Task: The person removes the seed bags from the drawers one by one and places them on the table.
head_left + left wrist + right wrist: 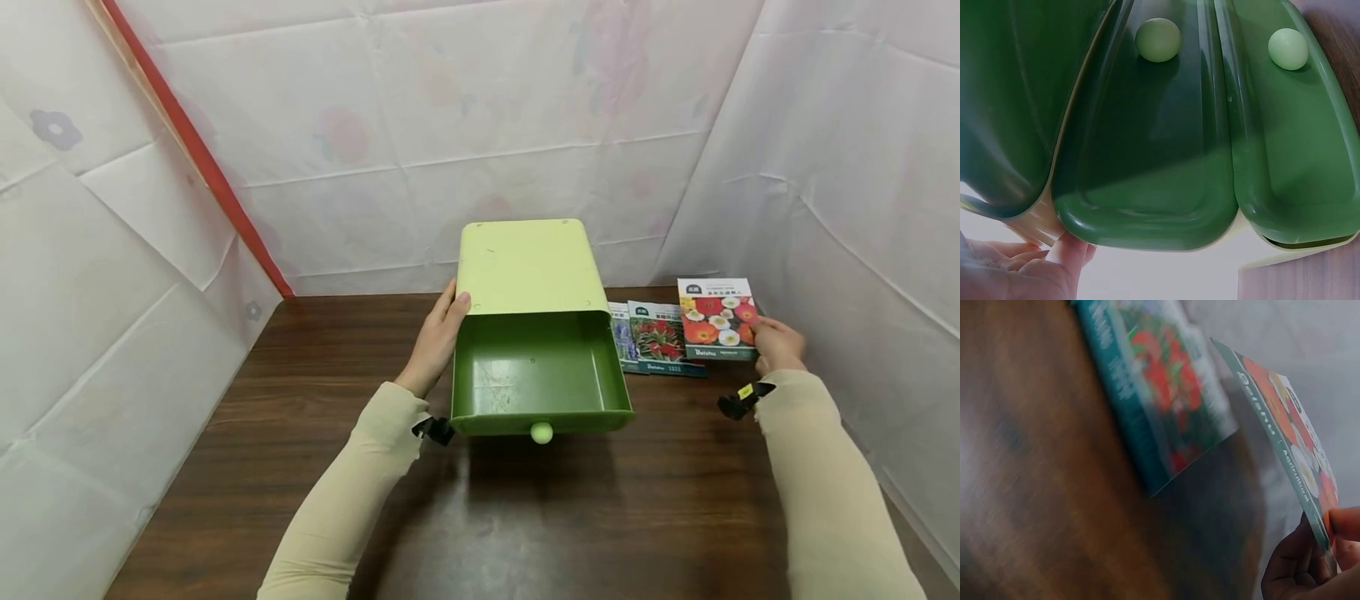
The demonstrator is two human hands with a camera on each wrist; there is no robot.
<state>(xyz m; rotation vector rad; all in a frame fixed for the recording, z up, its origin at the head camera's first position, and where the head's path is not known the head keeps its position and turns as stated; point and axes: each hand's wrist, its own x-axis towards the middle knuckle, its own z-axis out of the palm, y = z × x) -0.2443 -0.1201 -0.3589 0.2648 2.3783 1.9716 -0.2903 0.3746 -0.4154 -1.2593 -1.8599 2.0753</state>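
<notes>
Dark brown wood-grain tabletop (300, 375); on it, boxy pale-and-dark-green plastic drawer unit (531, 267); just to its right, rectangular red-flowered printed packet (658, 337), partly hidden rectangular purple-flowered printed packet (622, 337), side by side

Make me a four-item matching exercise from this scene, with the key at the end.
1. Left hand
2. Seed packet with orange, red and white flowers
3. Drawer knob
4. Seed packet with red flowers and green leaves

A. Round and pale green
B. Lying on the table, right of the cabinet
C. Touching the cabinet's left side
D. Held in the right hand

Pairs: 1-C; 2-D; 3-A; 4-B
</notes>
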